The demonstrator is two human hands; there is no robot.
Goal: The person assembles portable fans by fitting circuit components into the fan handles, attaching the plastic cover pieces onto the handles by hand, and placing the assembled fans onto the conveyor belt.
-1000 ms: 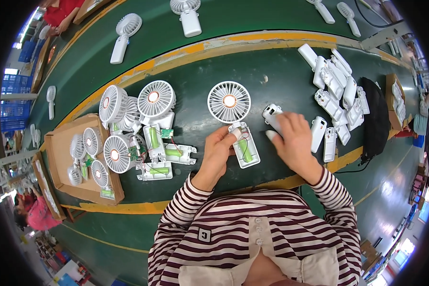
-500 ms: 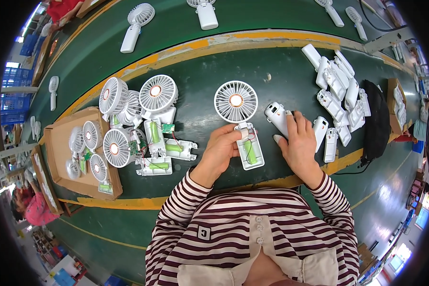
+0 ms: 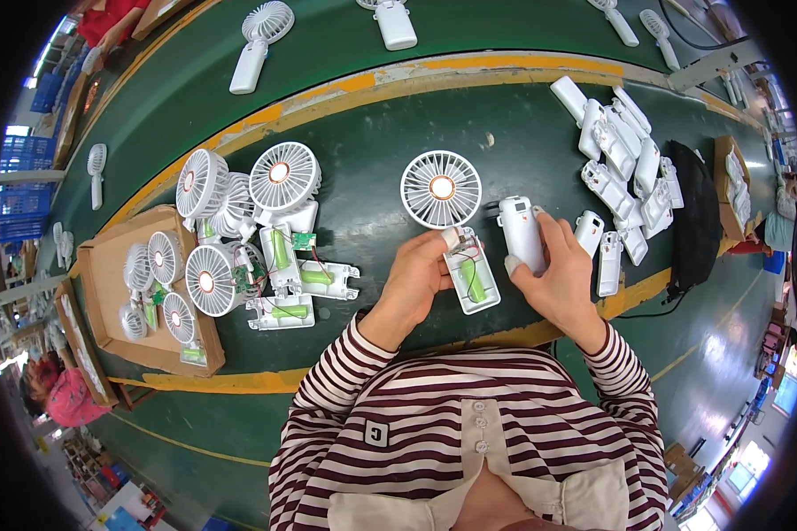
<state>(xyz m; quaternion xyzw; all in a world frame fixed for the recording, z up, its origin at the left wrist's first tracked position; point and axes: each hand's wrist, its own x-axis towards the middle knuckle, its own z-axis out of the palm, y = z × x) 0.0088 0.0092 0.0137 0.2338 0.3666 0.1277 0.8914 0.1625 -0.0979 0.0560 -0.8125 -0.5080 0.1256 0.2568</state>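
Note:
My left hand [image 3: 418, 276] is closed on a white handheld fan [image 3: 441, 189]. Its round grille points away from me, and its opened handle shows a green battery [image 3: 475, 280] and thin wires. Fingers of my right hand [image 3: 556, 276] wrap a white handle cover [image 3: 522, 232], thumb on one side and fingers on the other, just right of the opened handle. The cover's outer face is up, and a gap separates the two parts. Beside my right hand lie two more white covers [image 3: 609, 264].
A pile of white handle covers [image 3: 624, 146] lies at the right, next to a black cloth bag [image 3: 692, 221]. Several opened fans [image 3: 212, 281] crowd the left, by a cardboard box [image 3: 106, 310] holding more. Finished-looking fans [image 3: 250, 66] lie on the green belt [image 3: 328, 44] beyond.
My right hand has gripped the handle cover and turned it more upright, drawing it slightly toward me. The fan handle in my left hand has shifted a little to the right.

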